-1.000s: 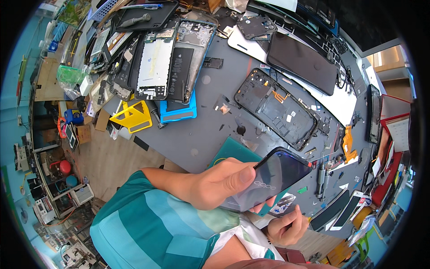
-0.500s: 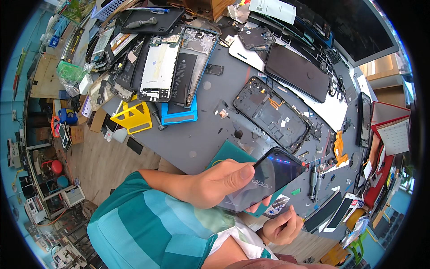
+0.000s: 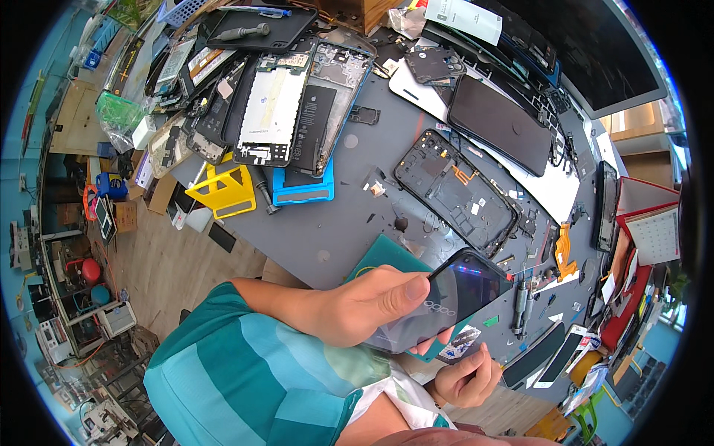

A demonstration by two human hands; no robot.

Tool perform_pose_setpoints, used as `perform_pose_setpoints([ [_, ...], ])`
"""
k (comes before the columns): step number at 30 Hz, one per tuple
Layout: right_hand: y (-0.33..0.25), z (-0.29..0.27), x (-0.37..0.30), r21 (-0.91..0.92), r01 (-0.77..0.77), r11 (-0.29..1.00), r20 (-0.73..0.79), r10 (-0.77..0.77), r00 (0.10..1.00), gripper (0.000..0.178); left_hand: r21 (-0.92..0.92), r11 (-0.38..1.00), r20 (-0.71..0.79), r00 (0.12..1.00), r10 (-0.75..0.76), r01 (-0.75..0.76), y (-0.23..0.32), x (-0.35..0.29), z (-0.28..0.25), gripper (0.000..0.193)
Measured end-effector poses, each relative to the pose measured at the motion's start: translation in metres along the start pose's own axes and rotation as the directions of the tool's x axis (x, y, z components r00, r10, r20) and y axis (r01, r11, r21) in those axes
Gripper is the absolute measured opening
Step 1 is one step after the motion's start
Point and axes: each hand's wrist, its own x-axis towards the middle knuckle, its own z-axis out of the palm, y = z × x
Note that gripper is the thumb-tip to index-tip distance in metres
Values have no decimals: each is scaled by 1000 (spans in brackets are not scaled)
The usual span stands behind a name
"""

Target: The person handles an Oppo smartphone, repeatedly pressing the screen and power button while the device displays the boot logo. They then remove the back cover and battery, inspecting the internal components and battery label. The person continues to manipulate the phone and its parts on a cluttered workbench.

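In my left hand (image 3: 375,301) is a black smartphone (image 3: 446,301), gripped along its edge with the thumb on top and fingertips showing beneath. Its glossy screen shows a pale logo and reflects a row of coloured lights. A green mat (image 3: 387,256) lies partly under the phone and hand. My right hand (image 3: 468,377) hovers by the desk's front edge, apart from the phone, its fingers loosely curled with nothing visible in them. Beyond the phone, an opened black phone frame (image 3: 457,193) lies with an orange flex cable inside.
Phone parts crowd the far left, with a yellow stand (image 3: 223,192) and a blue stand (image 3: 303,186) before them. A dark phone (image 3: 500,125) rests on white sheets under a monitor (image 3: 587,52). Screwdrivers (image 3: 523,305) and an orange flex cable (image 3: 564,253) lie to the right.
The view has shifted slightly, so the desk items appear a little farther right. The phone stays in my left hand, and my right hand keeps its curled pose.
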Motion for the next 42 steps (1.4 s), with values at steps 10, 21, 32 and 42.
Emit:
perform_pose_setpoints([
  [10,-6,1,-1,-12,-15,1000,-21,15,1000,11,-37,998,125,991,-46,51,-2,-1,-12,80],
  [21,-5,7,-6,-38,-38,999,-74,36,997,8,-36,998,-18,999,46,-46,4,0,3,85],
  [32,-13,11,6,-20,-14,1000,-66,13,998,8,-19,987,9,988,157,-157,-5,2,1,82],
  [42,-7,13,3,32,-2,999,-81,5,997,6,-72,988,-12,990,137,-138,-3,-1,5,76],
])
